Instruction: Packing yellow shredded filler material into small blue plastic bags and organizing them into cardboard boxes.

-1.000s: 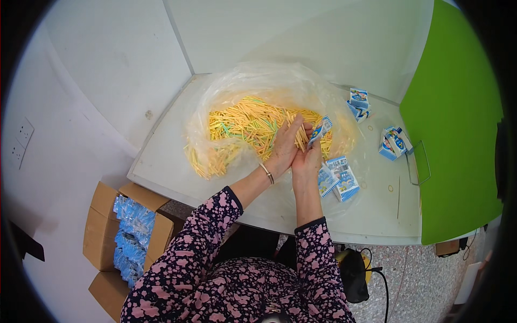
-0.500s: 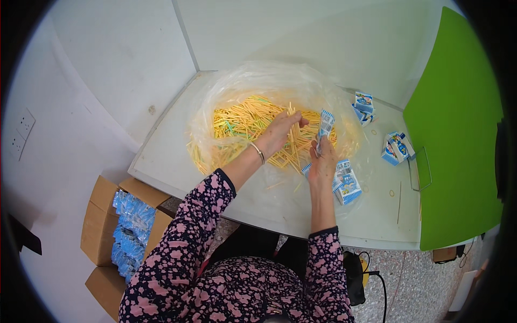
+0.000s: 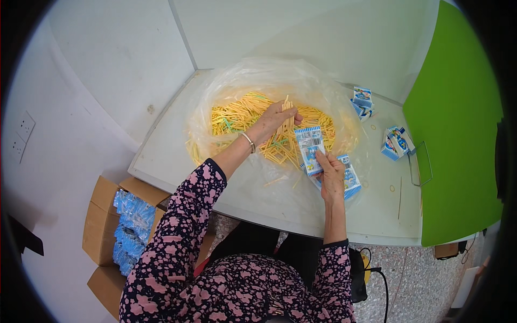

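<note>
My left hand (image 3: 273, 119) is closed on a small bunch of thin yellow sticks (image 3: 287, 116), which stand nearly upright over the pile. Between the thumb and fingers of my right hand (image 3: 332, 175) is a flat blue-and-white striped packet (image 3: 309, 146), its printed face turned up. Both hands are above a large clear plastic bag (image 3: 253, 72), spread wide and full of loose yellow sticks (image 3: 237, 113) with a few green ones among them. More blue-and-white packets (image 3: 351, 180) lie on the table beneath my right hand, partly covered by it.
Blue-and-white packets (image 3: 362, 98) lie at the far right, with others (image 3: 395, 146) beside a wire handle (image 3: 425, 167) and a green panel (image 3: 458, 129). Rubber bands (image 3: 392, 188) dot the white table (image 3: 377, 220). Left on the floor, a cardboard box (image 3: 100, 215) holds many blue packets (image 3: 132, 218).
The packet in my right hand has turned from edge-on to face up, and that hand has moved slightly nearer me. My left hand has shifted slightly left with the sticks.
</note>
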The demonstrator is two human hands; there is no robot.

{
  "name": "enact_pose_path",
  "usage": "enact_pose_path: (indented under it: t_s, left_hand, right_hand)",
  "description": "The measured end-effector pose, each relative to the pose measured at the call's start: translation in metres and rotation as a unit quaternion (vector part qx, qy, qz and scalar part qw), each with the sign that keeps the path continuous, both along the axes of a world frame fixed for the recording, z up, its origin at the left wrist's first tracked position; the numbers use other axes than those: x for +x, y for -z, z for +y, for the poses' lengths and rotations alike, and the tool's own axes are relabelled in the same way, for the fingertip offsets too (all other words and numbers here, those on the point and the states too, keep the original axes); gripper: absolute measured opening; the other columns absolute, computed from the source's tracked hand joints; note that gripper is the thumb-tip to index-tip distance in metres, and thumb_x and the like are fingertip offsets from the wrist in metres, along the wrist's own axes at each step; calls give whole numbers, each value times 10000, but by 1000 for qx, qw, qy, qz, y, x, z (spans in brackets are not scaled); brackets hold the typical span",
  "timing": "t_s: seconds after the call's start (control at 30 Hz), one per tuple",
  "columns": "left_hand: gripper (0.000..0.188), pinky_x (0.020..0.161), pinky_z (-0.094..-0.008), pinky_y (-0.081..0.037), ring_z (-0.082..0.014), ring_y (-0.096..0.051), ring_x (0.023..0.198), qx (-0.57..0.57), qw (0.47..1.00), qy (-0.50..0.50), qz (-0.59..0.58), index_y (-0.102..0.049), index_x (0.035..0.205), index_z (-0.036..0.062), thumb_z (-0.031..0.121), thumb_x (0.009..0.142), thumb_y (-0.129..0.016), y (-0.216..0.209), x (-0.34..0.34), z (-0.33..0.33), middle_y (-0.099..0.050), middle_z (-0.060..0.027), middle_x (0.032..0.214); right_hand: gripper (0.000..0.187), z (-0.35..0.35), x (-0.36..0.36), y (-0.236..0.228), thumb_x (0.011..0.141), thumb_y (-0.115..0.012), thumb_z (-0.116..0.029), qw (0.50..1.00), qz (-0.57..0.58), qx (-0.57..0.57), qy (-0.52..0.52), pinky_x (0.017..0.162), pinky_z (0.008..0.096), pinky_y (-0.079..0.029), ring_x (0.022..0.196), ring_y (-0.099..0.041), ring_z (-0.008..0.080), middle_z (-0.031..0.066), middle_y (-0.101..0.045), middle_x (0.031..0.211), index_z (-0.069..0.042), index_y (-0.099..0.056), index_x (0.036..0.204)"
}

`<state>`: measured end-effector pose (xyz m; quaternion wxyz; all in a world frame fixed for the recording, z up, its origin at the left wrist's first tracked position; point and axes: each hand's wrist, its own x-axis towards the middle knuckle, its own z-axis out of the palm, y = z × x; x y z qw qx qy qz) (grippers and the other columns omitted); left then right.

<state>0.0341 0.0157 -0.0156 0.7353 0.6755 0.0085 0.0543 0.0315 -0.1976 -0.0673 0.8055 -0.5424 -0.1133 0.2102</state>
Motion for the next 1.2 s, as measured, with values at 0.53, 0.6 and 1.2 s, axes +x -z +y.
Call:
enact_pose_path:
  t_s: [0.53, 0.6, 1.2]
  left_hand:
    - [287, 717, -275, -473, -143, -593, 786, 128, 990, -50, -31, -458, 934, 9, 296, 929, -450, -9, -6, -5, -604, -90, 794]
    - [299, 726, -289, -494, -177, -614, 817, 46, 996, -57, -43, -510, 913, 0, 288, 938, -438, -15, -8, -9, -612, -113, 851]
    - [315, 726, -330, -528, -240, -631, 811, -126, 991, 4, -43, -502, 885, 17, 324, 931, -452, -21, -34, -48, -610, -152, 846]
  right_hand:
    - [153, -3, -5, -1, 839, -621, -201, 999, -8, -46, -18, 454, 164, -390, 532, -515, 23, -13, -610, 688, -51, -644, 826]
    - [161, -3, -5, 0, 840, -620, -204, 999, -17, -42, -25, 466, 174, -395, 546, -513, 27, -11, -605, 690, -47, -645, 811]
    - [214, -19, -13, -7, 882, -557, -194, 992, 9, 42, -118, 553, 227, -413, 596, -514, 103, 48, -575, 696, -5, -609, 796]
